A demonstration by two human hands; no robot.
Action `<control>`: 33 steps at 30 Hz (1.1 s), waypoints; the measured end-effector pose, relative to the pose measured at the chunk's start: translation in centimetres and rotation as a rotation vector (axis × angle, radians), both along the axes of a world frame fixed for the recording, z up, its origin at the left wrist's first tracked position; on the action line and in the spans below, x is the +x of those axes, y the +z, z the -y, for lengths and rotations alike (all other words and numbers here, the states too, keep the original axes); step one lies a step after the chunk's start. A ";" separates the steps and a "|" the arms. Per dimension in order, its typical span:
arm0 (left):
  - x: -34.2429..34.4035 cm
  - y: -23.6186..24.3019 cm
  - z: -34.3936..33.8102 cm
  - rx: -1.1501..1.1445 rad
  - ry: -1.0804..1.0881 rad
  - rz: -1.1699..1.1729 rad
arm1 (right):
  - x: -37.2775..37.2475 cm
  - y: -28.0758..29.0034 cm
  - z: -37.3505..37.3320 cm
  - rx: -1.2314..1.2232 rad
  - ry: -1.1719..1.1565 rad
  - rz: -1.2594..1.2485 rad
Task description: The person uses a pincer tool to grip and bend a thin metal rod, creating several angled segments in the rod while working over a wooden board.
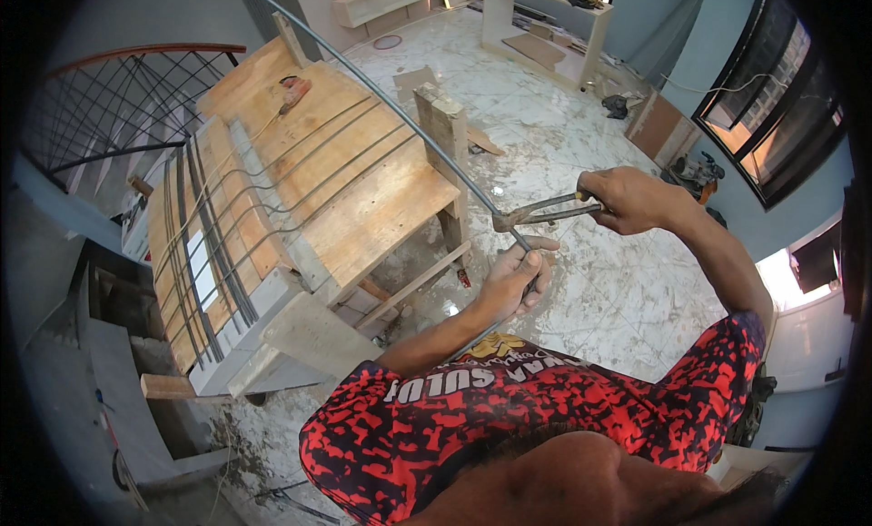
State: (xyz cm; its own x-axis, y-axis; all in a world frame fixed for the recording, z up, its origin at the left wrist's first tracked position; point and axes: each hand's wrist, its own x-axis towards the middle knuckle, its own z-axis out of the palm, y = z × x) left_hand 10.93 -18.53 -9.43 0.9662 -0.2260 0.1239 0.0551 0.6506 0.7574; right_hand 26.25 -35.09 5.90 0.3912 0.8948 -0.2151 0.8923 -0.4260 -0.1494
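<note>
My left hand is closed around a long thin metal rod, which runs from the top left down past my body. In my right hand are the handles of pincers. Their head meets the rod just beyond my left fingers; whether the jaws bite into it cannot be made out. Left of my hands, several bent rods lie across a wooden worktop, and their lower ends run over its slatted left part.
A red power tool with a cord rests on the worktop. Behind it rises a stair railing. A board post stands at the worktop's far corner. Beyond the dusty tiled floor are a low cabinet and a dark-framed window.
</note>
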 end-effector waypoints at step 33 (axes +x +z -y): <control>-8.3 -1.4 -0.6 -0.062 -0.317 -0.374 | -7.3 -10.9 5.8 0.157 -0.438 -1.114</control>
